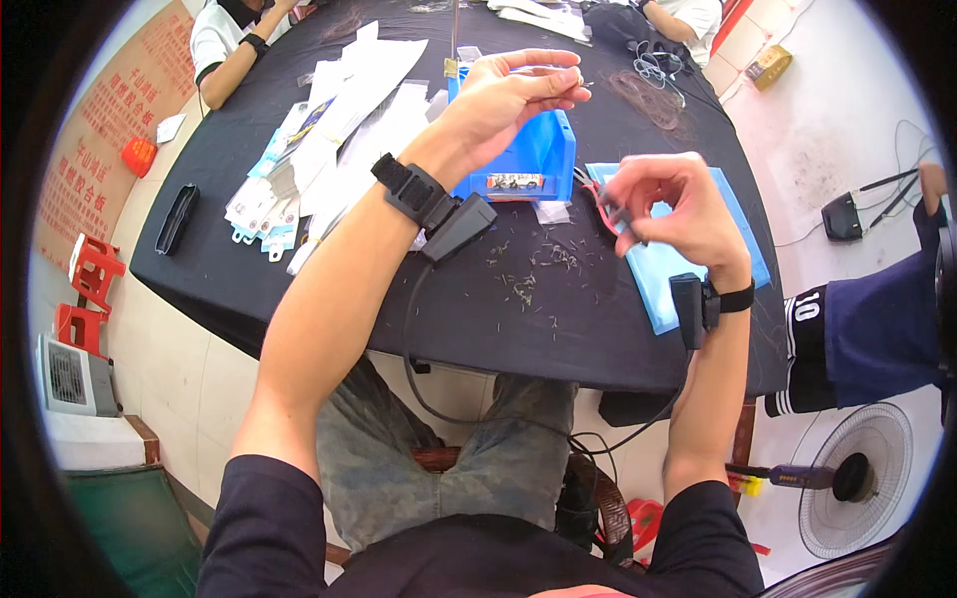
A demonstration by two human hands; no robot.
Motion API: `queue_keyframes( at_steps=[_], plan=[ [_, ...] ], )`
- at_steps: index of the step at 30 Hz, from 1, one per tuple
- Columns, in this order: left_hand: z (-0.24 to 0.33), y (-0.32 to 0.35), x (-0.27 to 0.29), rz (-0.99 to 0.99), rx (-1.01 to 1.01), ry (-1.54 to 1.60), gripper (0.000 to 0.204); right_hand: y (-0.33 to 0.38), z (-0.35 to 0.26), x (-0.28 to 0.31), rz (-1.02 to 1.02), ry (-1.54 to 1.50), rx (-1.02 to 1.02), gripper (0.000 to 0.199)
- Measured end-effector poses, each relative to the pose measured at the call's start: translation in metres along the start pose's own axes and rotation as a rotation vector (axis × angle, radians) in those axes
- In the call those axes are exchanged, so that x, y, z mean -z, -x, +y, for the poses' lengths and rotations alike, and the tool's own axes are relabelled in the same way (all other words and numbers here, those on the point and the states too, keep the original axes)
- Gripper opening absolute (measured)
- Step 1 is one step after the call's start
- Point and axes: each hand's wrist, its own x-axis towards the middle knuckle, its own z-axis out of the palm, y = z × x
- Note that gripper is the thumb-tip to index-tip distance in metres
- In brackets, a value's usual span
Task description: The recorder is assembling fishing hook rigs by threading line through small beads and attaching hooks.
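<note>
Above the blue plastic bin (543,149), my left hand (508,98) is pinched, thumb against fingers. A tiny dark bit shows at its fingertips, too small to name. My right hand (693,211) is closed in a pinch over the light blue folder (653,299), and a small dark grey piece shows at its fingertips, its kind unclear. Beside those fingers is a red-handled tool (602,209), partly hidden, so I cannot tell whether the hand touches it. Small printed packets (514,182) are at the bin's front. Dark short clippings (523,289) are scattered on the black tablecloth (459,324).
White paper strips and hang-tag cards (284,189) are heaped to the left, near a black case (177,219). Loose hair (643,105) and a white cable (658,68) lie at the far right. Two people's arms (231,78) reach the far edge. A fan (857,478) stands at right.
</note>
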Motion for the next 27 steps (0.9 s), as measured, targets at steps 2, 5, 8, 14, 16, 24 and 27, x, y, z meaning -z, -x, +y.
queue_keyframes(
  at_steps=[2,5,8,14,16,24,27],
  plan=[
    [0.000,-0.001,0.002,-0.003,-0.006,0.012,0.035,-0.003,0.002,-0.003,0.241,-0.252,0.081,0.020],
    [-0.002,-0.002,0.005,-0.014,0.005,0.022,0.037,-0.012,0.004,-0.007,0.416,-0.349,0.158,0.019],
    [-0.003,-0.003,0.007,-0.050,0.004,0.076,0.028,-0.026,0.003,-0.006,0.581,-0.322,0.161,0.020],
    [0.005,-0.003,0.005,-0.178,-0.056,0.262,0.012,-0.044,0.002,-0.011,0.713,0.202,0.292,0.029],
    [0.008,-0.001,0.003,-0.191,-0.086,0.235,0.018,-0.047,0.005,-0.015,0.747,0.295,0.316,0.039],
    [0.014,-0.001,-0.004,-0.363,-0.163,0.214,0.024,-0.035,0.020,-0.019,0.912,0.515,0.412,0.052],
    [0.013,-0.002,-0.004,-0.403,-0.169,0.209,0.025,-0.034,0.025,-0.020,0.916,0.532,0.404,0.051]
  ],
)
